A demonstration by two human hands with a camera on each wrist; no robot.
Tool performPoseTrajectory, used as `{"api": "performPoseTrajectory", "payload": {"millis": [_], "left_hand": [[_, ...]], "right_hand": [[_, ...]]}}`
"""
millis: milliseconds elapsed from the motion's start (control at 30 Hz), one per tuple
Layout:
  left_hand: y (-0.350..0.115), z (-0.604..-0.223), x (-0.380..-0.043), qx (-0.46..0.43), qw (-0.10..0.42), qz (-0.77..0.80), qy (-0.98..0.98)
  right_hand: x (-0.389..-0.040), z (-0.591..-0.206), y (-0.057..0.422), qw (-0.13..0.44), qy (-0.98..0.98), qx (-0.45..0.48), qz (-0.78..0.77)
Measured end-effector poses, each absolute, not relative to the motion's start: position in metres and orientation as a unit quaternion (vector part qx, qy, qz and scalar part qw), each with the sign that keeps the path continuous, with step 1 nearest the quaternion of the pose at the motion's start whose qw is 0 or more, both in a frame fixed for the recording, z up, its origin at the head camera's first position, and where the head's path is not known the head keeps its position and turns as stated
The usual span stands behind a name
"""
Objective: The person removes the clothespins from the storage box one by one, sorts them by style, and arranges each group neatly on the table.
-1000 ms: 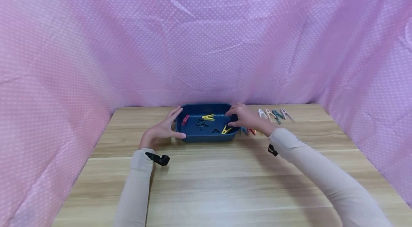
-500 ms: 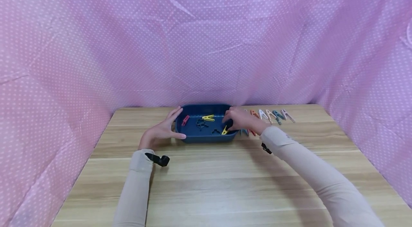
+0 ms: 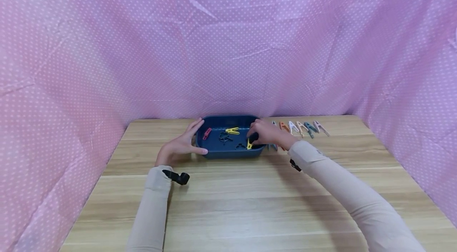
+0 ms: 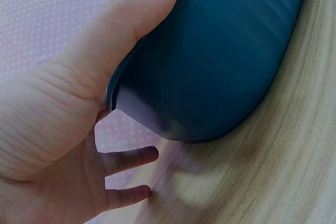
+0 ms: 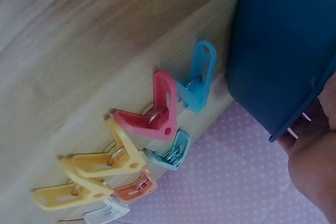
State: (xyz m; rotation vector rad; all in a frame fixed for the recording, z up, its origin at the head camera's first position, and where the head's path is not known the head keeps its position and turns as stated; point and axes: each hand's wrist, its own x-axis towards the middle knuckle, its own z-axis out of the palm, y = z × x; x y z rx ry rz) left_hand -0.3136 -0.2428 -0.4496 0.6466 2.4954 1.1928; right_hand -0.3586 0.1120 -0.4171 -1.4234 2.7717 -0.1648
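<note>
A dark blue tray is set near the far edge of a wooden table. Its left end is spanned by the left hand, with fingers spread wide and the thumb laid on the rim. The right hand is placed over the tray's right end, its fingers directed downward near a black object and a yellow clip; whether either is pinched cannot be told. Farther left inside the tray, a pinkish-red clip and a second yellow clip are seen. Outside, a blue clip and a coral clip are shown beside the tray.
</note>
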Motion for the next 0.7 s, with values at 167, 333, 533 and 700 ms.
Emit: {"api": "performPoseTrajectory", "payload": {"millis": [167, 333, 533, 700], "left_hand": [[-0.246, -0.450, -0.313, 0.230, 0.145, 0.414, 0.868], [-0.247, -0.449, -0.313, 0.223, 0.148, 0.419, 0.868], [-0.246, -0.448, -0.311, 0.205, 0.158, 0.431, 0.864], [-0.243, -0.449, -0.312, 0.214, 0.158, 0.428, 0.864]], "right_hand": [[-0.358, -0.417, 0.110, 0.013, 0.887, -0.459, -0.057], [-0.360, -0.418, 0.105, 0.015, 0.888, -0.457, -0.049], [-0.361, -0.419, 0.100, 0.042, 0.897, -0.438, -0.046], [-0.361, -0.424, 0.099, 0.082, 0.904, -0.417, -0.056]]}}
